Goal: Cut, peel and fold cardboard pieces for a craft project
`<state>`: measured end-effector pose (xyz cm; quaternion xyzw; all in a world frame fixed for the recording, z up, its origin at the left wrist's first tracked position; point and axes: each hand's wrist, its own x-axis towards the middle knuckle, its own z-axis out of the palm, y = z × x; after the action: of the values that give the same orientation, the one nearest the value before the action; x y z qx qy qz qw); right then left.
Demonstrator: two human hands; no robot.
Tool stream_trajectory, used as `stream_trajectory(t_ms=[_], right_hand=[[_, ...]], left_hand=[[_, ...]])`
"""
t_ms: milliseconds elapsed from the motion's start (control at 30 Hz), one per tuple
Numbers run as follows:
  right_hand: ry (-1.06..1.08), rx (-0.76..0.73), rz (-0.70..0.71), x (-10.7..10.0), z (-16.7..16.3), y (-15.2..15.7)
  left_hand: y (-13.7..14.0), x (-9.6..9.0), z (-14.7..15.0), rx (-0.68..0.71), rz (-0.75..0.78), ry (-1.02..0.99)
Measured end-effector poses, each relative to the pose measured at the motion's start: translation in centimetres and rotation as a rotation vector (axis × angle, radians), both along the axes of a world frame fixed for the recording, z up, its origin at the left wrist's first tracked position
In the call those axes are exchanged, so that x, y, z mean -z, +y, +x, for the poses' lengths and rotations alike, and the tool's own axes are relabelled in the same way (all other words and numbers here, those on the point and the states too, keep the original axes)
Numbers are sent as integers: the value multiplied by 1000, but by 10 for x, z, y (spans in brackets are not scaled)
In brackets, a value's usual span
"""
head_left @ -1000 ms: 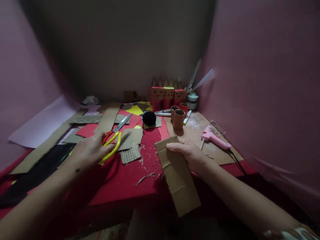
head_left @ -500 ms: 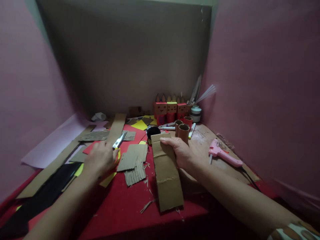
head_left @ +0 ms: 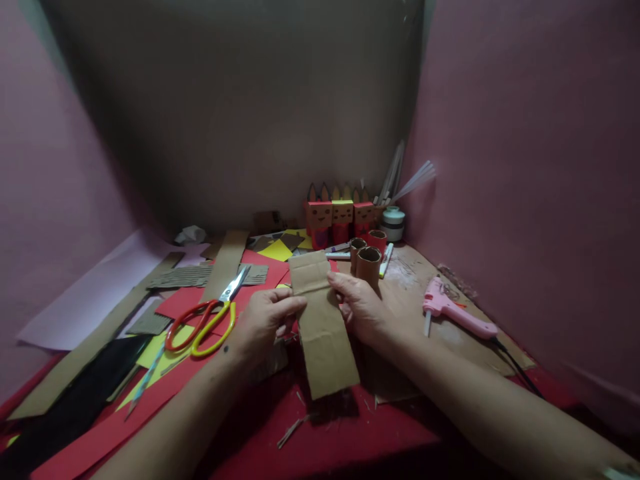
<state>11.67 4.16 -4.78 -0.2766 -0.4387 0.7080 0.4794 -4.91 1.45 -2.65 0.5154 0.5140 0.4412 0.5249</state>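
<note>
A creased brown cardboard strip (head_left: 325, 340) is held up over the red-covered table, tilted toward me. On its left edge my left hand (head_left: 267, 320) pinches it between thumb and fingers. My right hand (head_left: 363, 307) grips the opposite edge, higher up, with the thumb on the front face. Scissors (head_left: 213, 317) with one red and one yellow handle lie on coloured paper left of my left hand, blades pointing away. Beyond my right hand stand brown cardboard tubes (head_left: 369, 263).
At the right, a pink glue gun (head_left: 457, 310) with its cord lies on a cardboard sheet. Box-headed figures (head_left: 320, 217) with faces stand at the back beside a pale jar (head_left: 393, 223). A pencil (head_left: 147, 380), paper and corrugated scraps (head_left: 183, 276) cover the left side.
My left hand has let go of the scissors, which now lie on the paper, and has moved right to take the cardboard strip's left edge. The strip has been raised slightly.
</note>
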Motion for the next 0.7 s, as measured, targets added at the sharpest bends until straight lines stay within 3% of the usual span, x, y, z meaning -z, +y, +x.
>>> stream_trajectory(t_ms=[233, 467, 700], right_hand=[[-166, 165, 11, 10, -1, -9], [-162, 182, -74, 10, -4, -11], [-170, 170, -57, 14, -4, -10]], left_hand=[[4, 7, -15, -111, 40, -58], [3, 12, -15, -3, -25, -111], [1, 10, -12, -7, -71, -145]])
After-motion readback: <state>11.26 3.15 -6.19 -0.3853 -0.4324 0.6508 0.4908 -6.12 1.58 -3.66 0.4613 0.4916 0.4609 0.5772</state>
